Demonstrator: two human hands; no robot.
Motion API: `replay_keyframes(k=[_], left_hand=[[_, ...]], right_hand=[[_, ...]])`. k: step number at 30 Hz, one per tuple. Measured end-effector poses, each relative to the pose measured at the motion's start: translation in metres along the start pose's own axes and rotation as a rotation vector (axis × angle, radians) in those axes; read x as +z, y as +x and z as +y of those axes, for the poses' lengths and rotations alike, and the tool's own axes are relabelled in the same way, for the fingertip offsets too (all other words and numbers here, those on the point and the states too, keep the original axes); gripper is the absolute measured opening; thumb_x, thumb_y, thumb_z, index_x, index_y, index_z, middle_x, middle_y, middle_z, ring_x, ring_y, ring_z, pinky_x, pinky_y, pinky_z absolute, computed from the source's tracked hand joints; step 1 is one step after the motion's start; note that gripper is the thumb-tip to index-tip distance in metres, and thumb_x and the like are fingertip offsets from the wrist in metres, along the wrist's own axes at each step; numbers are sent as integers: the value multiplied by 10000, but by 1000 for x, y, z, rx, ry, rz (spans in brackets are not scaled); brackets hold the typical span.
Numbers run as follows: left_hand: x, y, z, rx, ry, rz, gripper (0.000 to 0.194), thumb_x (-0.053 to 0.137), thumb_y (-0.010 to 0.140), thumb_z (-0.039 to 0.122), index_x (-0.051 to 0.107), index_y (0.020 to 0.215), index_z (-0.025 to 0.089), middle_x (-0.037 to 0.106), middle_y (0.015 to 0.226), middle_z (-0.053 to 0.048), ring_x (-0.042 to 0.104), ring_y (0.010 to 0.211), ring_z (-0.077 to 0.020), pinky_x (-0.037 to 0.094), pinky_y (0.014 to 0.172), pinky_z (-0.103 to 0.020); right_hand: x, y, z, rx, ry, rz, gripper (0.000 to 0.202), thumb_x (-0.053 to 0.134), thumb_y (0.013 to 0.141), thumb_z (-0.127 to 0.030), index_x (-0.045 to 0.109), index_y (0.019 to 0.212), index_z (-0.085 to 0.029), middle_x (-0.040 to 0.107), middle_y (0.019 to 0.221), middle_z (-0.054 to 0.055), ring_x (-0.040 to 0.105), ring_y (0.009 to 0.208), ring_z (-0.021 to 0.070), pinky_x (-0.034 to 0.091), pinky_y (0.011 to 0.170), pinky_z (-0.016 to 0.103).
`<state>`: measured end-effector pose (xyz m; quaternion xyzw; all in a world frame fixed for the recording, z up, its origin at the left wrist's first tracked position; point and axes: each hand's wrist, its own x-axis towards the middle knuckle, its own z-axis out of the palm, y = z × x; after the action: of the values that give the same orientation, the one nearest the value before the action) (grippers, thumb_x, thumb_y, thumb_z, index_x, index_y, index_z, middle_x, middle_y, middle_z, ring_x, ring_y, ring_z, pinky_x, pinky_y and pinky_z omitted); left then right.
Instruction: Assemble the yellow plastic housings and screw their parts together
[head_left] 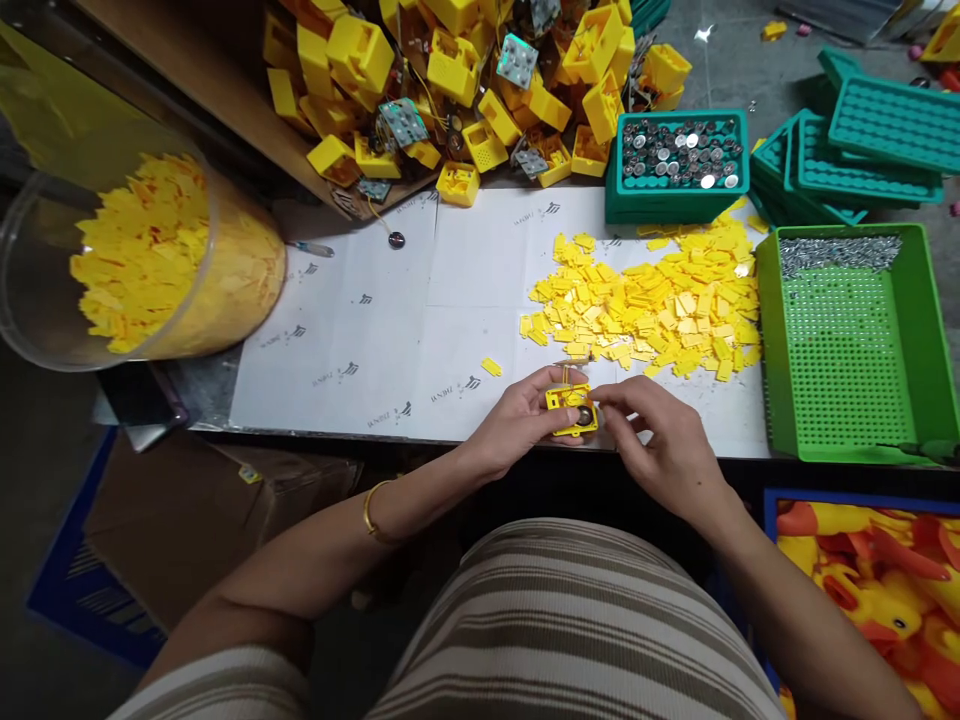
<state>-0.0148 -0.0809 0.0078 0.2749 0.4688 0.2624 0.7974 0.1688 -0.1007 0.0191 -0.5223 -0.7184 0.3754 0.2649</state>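
Observation:
My left hand [519, 420] is closed round a small yellow plastic housing [559, 424] at the table's front edge, its thumb across the front. Inside the housing sits a round dark speaker-like disc [586, 415], and thin wires run out of its top towards a small board [576, 361]. At the housing's right side is my right hand [660, 430], its index finger and thumb curled close to the wires. Whether those fingertips pinch anything is too small to make out. Beyond both hands lies a heap of small flat yellow pieces [652, 300].
At the right stands a green basket [855, 370] with small screws; behind the heap is a teal tray [679, 208] holding round metal parts. A clear tub [247, 270] of yellow pieces stands left. Yellow housings [457, 65] with wires pile at the back. Toy ducks [870, 590] lie lower right.

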Motion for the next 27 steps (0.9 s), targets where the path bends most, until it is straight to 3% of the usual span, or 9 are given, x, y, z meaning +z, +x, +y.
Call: replay_keyframes(k=[6,10,13,16,19,22,27], left_hand=[[4,-1,-1,-3,24,-19,448,787,647,224,537,1017,213,648,795,18,655,717,-131,544,695,-268],[6,-4,-2,65,113,-30,412,777,651,229,549,992,186,613,745,23,614,655,-110,528,623,-244],[9,-7,0,88,205,-75,367,736,689,223,555,1004,170,594,753,27,600,639,-93,523,624,-237],[10,-9,2,16,294,-147,333,698,712,214,552,1008,173,602,758,27,604,605,-92,522,606,-244],[8,-10,3,-89,342,-210,286,677,746,287,559,981,175,600,735,25,605,572,-96,513,562,-240],[6,-10,5,-134,395,-239,283,610,812,407,571,956,166,605,709,12,606,546,-100,455,480,-196],[4,-10,10,-178,477,-255,308,569,843,432,588,1015,177,631,737,-2,593,540,-91,408,424,-159]], right_hand=[[3,-3,13,88,143,129,184,499,906,-234,626,1034,-198,633,891,41,629,734,136,522,592,238],[0,7,18,276,434,232,296,577,868,-375,602,1098,-190,634,1000,68,645,686,142,564,571,278],[-1,18,20,427,679,44,481,586,836,-504,557,1188,-179,657,998,84,662,670,162,553,493,267],[1,26,21,477,757,-171,481,637,789,-526,616,1102,-161,656,761,30,607,564,131,495,441,227],[1,28,23,471,828,-187,426,757,698,-419,644,1024,-169,635,704,-15,567,537,94,486,484,213],[-6,28,26,402,830,-178,366,783,678,-342,655,977,-173,676,787,-3,629,659,113,531,639,244],[-24,24,29,158,469,-239,166,705,783,-312,695,891,-186,707,880,35,654,804,158,521,734,280]])
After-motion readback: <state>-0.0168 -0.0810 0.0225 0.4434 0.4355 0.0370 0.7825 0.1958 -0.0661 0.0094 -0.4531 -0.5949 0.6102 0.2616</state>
